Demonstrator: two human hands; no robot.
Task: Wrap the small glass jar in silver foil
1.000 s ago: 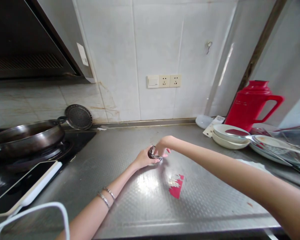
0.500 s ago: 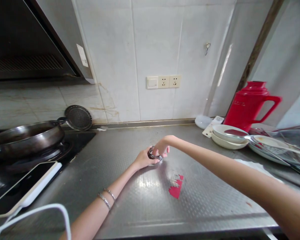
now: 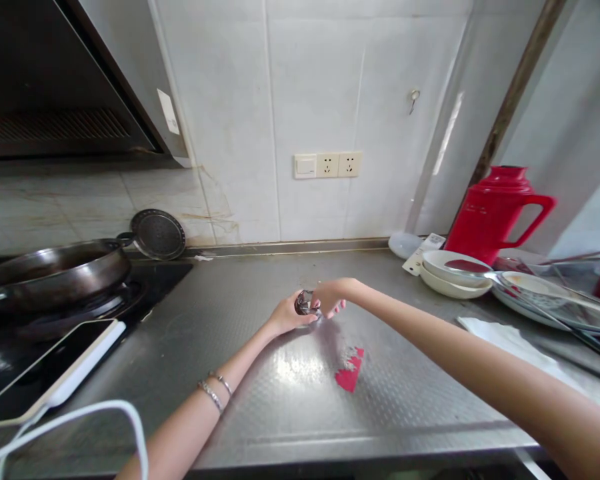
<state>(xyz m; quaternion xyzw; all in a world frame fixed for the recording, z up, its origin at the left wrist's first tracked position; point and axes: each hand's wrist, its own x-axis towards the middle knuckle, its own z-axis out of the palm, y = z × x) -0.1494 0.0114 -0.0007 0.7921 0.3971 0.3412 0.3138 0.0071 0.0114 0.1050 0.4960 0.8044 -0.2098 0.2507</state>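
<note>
A small round glass container (image 3: 306, 303) with a dark inside stands on the steel counter, its mouth facing up toward me. My left hand (image 3: 286, 313) is wrapped round its left side, thumb along the near side. Over its right edge bends my right hand (image 3: 330, 295), palm down, with the fingers curled toward the mouth. Some of these fingertips are hidden, and I cannot make out what they pinch. Closer to me lies a torn red scrap (image 3: 349, 372), flat on the counter.
To the left are a metal pan (image 3: 65, 270) on the stove and a phone (image 3: 55, 373) with a white cable (image 3: 95, 407). A red thermos (image 3: 493, 213), stacked bowls (image 3: 453, 273), plates and a white cloth (image 3: 510, 340) stand or lie at the right.
My right hand has shifted slightly right, its fingers drawn from inside the container's mouth toward its right edge. My left hand keeps its hold. The view has tilted a little.
</note>
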